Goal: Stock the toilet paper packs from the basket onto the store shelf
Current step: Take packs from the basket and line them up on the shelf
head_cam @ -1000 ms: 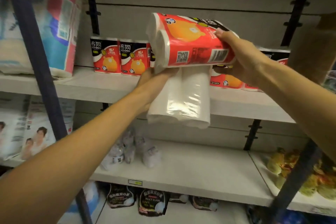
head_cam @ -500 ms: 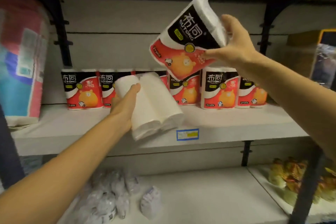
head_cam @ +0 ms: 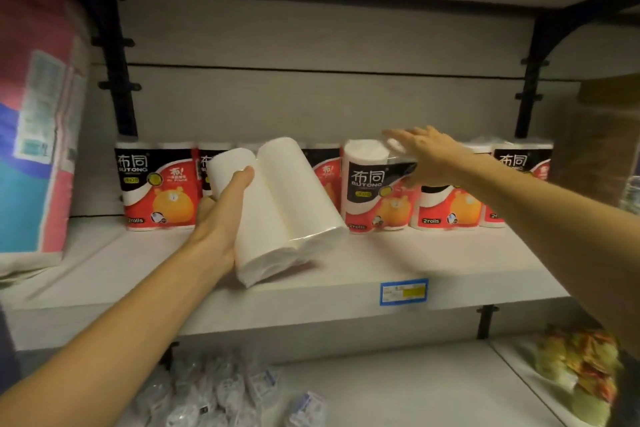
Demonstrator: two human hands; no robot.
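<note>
hands: left hand [head_cam: 221, 218] grips glossy plain white twin-roll pack [head_cam: 277, 211]; right hand [head_cam: 424, 156] fingers spread, touching printed pack [head_cam: 374, 191] top.

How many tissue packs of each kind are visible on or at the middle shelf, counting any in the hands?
Red-and-black printed packs: 6 in view; the plain pack may hide more
Plain white pack, held in the left hand: 1
Large pink-and-blue pack at the far left: 1
Total: 8
</note>
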